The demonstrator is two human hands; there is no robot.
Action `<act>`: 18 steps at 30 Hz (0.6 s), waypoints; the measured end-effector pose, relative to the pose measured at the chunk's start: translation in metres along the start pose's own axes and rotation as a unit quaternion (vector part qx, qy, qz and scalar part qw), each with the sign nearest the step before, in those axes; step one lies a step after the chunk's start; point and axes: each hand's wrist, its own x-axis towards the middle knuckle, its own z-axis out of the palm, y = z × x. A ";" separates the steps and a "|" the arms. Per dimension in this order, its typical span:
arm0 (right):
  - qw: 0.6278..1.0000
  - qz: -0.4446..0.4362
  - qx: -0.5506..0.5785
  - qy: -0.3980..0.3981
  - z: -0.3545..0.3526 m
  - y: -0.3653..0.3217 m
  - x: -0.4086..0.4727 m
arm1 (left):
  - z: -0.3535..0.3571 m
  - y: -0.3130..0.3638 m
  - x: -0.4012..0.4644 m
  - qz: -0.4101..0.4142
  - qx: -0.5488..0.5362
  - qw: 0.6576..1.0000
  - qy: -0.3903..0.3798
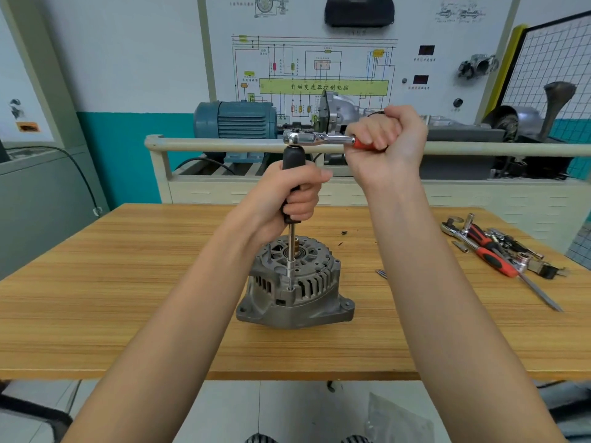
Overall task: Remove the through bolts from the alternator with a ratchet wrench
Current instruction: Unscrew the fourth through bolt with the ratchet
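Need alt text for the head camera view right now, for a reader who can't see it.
A person's left hand grips a black extension handle standing upright on the alternator, while the right hand grips the ratchet wrench on top. Spare tools lie on the wooden table.

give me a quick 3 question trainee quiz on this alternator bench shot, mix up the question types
1. True or false: the alternator lies on the floor.
2. Multiple choice: the right hand grips which part? A) the black extension handle B) the ratchet wrench's red handle C) the alternator housing
3. Fill in: the spare tools lie on the table to the person's ____ side.

Key
1. False; it sits on the wooden table.
2. B; the right hand grips the red handle of the ratchet wrench, while the left hand holds the black extension handle upright over the alternator.
3. right
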 end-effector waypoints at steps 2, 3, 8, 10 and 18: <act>1.000 -0.016 0.001 -0.014 0.000 0.003 -0.005 | -0.002 0.000 0.001 -0.014 -0.010 1.000 -0.002; 0.999 -0.039 -0.015 -0.023 0.000 0.006 -0.009 | -0.002 0.000 0.002 -0.014 0.002 1.000 0.023; 0.941 -0.272 -0.163 -0.117 0.006 0.030 -0.042 | 0.016 -0.008 0.008 0.031 0.075 0.961 0.263; 0.904 -0.349 -0.199 -0.146 0.008 0.039 -0.052 | 0.021 -0.012 0.012 0.054 0.087 0.941 0.323; 0.981 -0.143 -0.119 -0.049 0.009 0.007 -0.023 | 0.001 -0.005 0.003 0.025 0.076 0.991 0.108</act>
